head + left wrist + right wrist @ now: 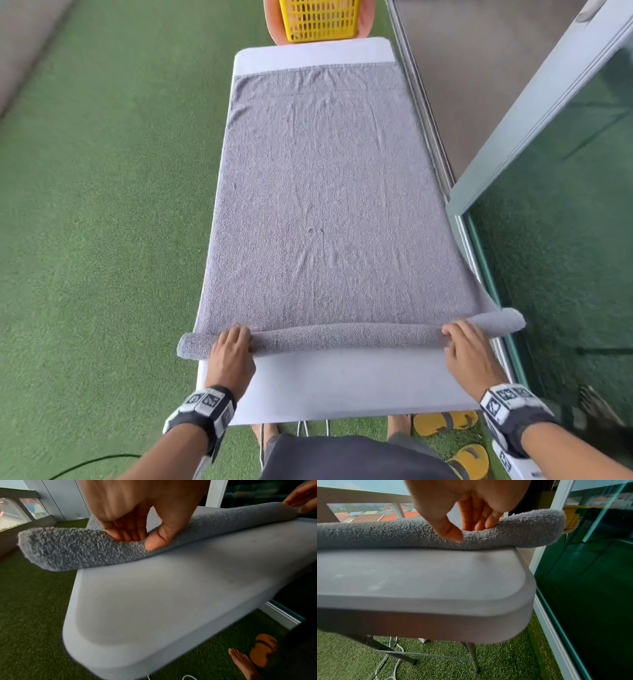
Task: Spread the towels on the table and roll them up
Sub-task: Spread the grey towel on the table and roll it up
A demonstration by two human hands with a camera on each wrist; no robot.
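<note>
Green turf surrounds table [342,383]; towel [329,205] roll lies across near edge, left hand [230,356] and right hand [469,353] pinching it, unrolled length ahead.

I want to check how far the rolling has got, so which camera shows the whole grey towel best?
The head view: it shows the grey towel end to end on the table, rolled only at the near edge. Both wrist views show just that rolled edge under the left hand and right hand.
</note>
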